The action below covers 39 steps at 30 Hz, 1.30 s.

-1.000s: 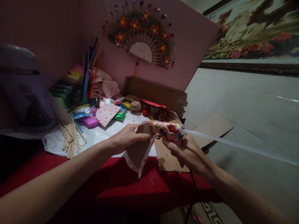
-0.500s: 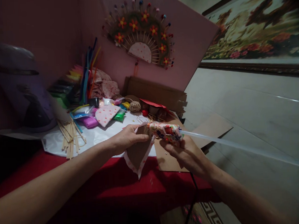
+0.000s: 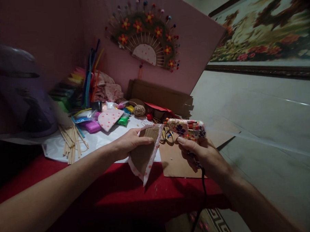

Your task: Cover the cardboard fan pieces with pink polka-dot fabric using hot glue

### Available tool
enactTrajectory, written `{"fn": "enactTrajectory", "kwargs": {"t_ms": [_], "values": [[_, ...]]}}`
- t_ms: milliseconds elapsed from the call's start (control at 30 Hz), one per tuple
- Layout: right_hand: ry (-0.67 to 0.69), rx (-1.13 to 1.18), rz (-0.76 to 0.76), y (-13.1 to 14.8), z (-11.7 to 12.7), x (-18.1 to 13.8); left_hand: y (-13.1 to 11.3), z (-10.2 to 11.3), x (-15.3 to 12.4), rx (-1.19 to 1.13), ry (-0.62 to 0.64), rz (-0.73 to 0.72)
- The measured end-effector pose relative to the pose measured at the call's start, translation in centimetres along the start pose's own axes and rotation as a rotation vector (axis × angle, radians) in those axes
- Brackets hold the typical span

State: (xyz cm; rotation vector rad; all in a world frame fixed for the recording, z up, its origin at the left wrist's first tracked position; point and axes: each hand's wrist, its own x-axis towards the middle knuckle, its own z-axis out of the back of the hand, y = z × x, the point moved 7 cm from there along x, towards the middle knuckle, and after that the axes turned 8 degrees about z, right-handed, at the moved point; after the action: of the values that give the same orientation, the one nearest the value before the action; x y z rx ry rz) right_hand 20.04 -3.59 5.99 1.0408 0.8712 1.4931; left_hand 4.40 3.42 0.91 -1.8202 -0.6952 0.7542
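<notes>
Between the thumb and fingers of my left hand (image 3: 133, 141) is a brown cardboard piece (image 3: 143, 154) edged with pink dotted fabric, held above the table's front edge. My right hand (image 3: 202, 149) is wrapped round the handle of a flower-patterned glue gun (image 3: 187, 129). Its orange nozzle points left and sits just off the upper right corner of the cardboard piece. A black cord hangs from the handle. Behind the gap between the two, gold-handled scissors (image 3: 168, 136) show in part. A flat cardboard sheet (image 3: 179, 161) lies under the glue gun.
On the red-covered table (image 3: 117, 186) lie wooden sticks (image 3: 72, 142), a dotted fabric-covered piece (image 3: 110, 118), bright clay packets (image 3: 91, 125) and a twine ball (image 3: 139, 110). A purple container (image 3: 22, 98) stands at left. A decorated fan (image 3: 146, 34) hangs on the pink panel behind.
My right hand has moved the glue gun right, away from the cardboard piece, and the scissors have come into view. My left hand stays nearly in place.
</notes>
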Motion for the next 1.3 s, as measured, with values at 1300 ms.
{"fn": "enactTrajectory", "kwargs": {"t_ms": [1300], "values": [[-0.01, -0.129, -0.005, -1.5, -0.1, 0.4, 0.2, 0.1, 0.2, -0.068, 0.053, 0.022]]}}
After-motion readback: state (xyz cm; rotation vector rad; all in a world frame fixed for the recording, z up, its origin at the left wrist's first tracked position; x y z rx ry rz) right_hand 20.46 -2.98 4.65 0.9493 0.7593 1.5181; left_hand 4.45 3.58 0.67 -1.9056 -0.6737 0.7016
